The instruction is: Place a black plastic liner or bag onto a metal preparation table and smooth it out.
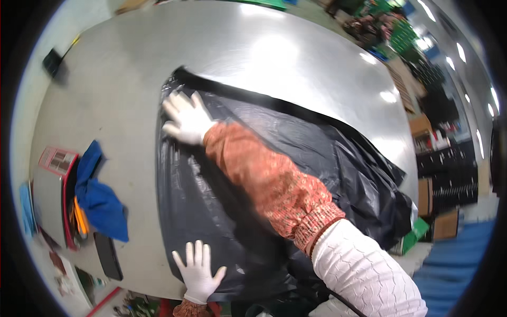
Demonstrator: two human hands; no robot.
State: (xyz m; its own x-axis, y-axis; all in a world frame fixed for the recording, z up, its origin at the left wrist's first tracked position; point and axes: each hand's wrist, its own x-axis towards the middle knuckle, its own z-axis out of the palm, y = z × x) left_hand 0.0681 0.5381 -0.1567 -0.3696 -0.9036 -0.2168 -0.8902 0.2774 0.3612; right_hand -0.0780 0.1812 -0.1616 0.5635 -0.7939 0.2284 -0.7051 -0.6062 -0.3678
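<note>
A large black plastic sheet or bag (311, 132) lies spread on the metal table (111, 63), creased and bunched toward its right end, with a dark band along its far edge. My right hand (186, 116), white-gloved, reaches across it to the upper-left part, fingers spread on the plastic; the orange sleeve and white arm cover hide part of the sheet. My left hand (199, 267), also gloved, rests open on the near left part of the sheet, fingers stretched out.
Left on the table lie a blue cloth (103, 206), a grey case with orange items (50, 201) and a dark phone-like object (107, 256). A black object (53, 62) sits at the far left. Crates, cardboard boxes (443, 224) and green items stand beyond the right edge.
</note>
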